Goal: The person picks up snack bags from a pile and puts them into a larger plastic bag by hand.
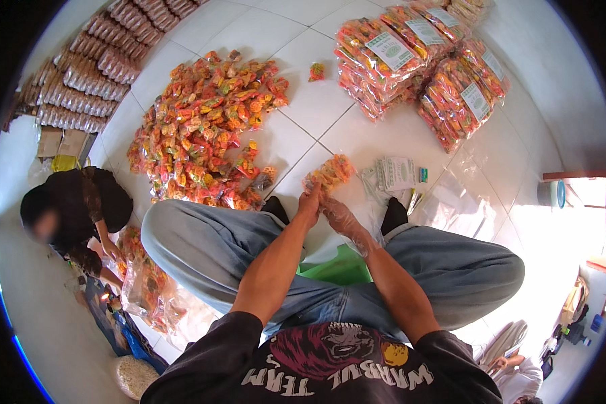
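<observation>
My left hand (310, 204) grips the near edge of a clear plastic bag (333, 171) with orange and red snack packets in its far end. My right hand (344, 220) is close beside it, with clear plastic around its fingers and wrist; it holds the bag's near part. Left of the bag spreads a large pile of small snack packets (197, 126) on the tiled floor. Just right of the bag lie printed paper labels (396, 173), a small green-blue box (423, 174) and what looks like a stapler (414, 201). Flat clear plastic bags (454, 207) lie further right.
Filled, labelled bags (384, 55) are stacked at the back right. A single small packet (316, 71) lies near them. A co-worker (81, 212) handles packets at the left, below stacked packs (86, 76). Another person (515, 368) sits at the lower right. A bucket (551, 193) stands by the doorway.
</observation>
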A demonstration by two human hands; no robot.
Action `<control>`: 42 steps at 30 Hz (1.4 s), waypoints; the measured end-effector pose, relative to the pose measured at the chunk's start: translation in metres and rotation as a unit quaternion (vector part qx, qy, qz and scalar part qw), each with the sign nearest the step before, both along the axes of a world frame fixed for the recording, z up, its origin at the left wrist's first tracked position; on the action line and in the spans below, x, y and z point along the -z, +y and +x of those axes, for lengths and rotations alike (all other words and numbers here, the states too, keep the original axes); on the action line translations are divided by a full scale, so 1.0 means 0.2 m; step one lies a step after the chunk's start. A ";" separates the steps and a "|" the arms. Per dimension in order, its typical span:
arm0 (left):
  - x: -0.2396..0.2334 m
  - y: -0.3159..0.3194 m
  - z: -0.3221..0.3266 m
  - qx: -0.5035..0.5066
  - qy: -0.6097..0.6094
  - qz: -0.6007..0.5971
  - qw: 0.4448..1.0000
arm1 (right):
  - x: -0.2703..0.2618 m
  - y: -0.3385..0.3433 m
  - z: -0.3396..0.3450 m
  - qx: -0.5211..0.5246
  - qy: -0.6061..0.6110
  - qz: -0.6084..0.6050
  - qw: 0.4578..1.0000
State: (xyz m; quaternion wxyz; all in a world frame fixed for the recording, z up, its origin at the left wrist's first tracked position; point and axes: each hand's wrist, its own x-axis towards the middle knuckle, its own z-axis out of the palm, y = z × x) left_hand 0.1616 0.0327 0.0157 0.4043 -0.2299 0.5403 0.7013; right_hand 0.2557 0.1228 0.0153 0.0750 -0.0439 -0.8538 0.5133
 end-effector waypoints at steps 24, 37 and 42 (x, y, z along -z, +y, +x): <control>-0.06 0.03 -0.03 0.049 -0.003 -0.079 0.996 | -0.13 0.04 0.01 0.129 -0.089 -0.237 0.959; -0.05 0.08 0.02 0.071 0.050 -0.062 0.994 | -0.07 0.03 0.01 0.169 -0.022 -0.187 0.967; -0.06 0.06 0.00 0.099 0.012 -0.058 0.993 | -0.11 -0.01 -0.01 0.202 -0.055 -0.236 0.949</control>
